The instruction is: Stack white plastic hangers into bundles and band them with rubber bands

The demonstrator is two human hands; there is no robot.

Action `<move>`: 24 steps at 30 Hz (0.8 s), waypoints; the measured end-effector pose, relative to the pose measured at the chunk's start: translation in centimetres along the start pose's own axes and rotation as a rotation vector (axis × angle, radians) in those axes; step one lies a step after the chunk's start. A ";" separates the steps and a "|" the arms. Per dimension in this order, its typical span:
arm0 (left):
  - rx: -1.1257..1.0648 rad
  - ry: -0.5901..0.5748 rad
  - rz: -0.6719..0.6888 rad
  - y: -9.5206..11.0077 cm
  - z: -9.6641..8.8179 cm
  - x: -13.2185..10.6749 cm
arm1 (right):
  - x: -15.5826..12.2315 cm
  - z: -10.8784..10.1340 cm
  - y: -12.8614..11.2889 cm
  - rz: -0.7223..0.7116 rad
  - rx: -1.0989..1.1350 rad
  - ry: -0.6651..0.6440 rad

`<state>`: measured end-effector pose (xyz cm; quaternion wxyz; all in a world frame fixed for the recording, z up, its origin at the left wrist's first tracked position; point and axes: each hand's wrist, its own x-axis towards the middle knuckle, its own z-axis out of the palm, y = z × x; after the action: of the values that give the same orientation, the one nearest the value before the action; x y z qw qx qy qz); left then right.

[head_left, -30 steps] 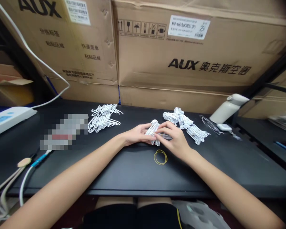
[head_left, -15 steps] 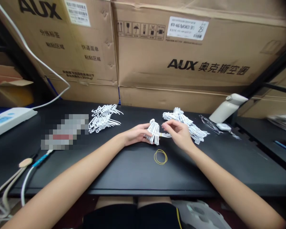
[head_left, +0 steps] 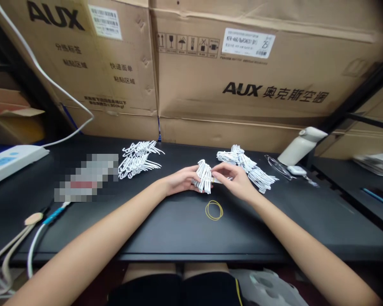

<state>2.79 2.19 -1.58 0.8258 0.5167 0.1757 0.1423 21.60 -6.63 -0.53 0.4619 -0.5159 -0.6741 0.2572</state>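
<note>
My left hand (head_left: 178,182) is closed on a stacked bundle of small white hangers (head_left: 204,176) standing on the black table (head_left: 166,229). My right hand (head_left: 236,180) pinches the right side of the same bundle with its fingertips. A yellow rubber band (head_left: 214,210) lies flat on the table just in front of both hands, untouched. A loose pile of white hangers (head_left: 138,157) lies to the left, and another pile of white hangers (head_left: 250,168) sits behind my right hand.
Large cardboard boxes (head_left: 242,76) marked AUX wall off the back of the table. A white bottle-like device (head_left: 301,146) and a clear plastic piece (head_left: 276,166) lie at the right. A white cable (head_left: 51,89), a white panel (head_left: 9,161) and cords (head_left: 28,238) occupy the left.
My right hand drew back from the bundle to the right, then returned and pinches its right side again. The left hand stayed on the bundle. The rubber band has not moved.
</note>
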 end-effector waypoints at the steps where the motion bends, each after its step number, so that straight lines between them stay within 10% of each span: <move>1: -0.008 0.003 0.007 0.0 0.1 0.0 | 0.1 -0.1 0.1 -0.002 0.002 0.041; 9: -0.008 0.317 0.048 0.0 0.2 0.6 | 0.0 -0.4 0.4 -0.179 -0.184 0.034; 15: 0.037 0.285 0.037 -0.1 0.2 0.5 | 0.2 -0.6 1.2 -0.211 -0.240 0.107; 24: 0.047 0.251 0.027 0.6 0.9 -0.3 | 2.1 -2.2 3.4 0.331 0.753 0.427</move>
<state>2.88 1.61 -0.59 0.7829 0.5165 0.2740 0.2127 25.07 -3.80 -1.61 0.6984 -0.4543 -0.3323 0.4421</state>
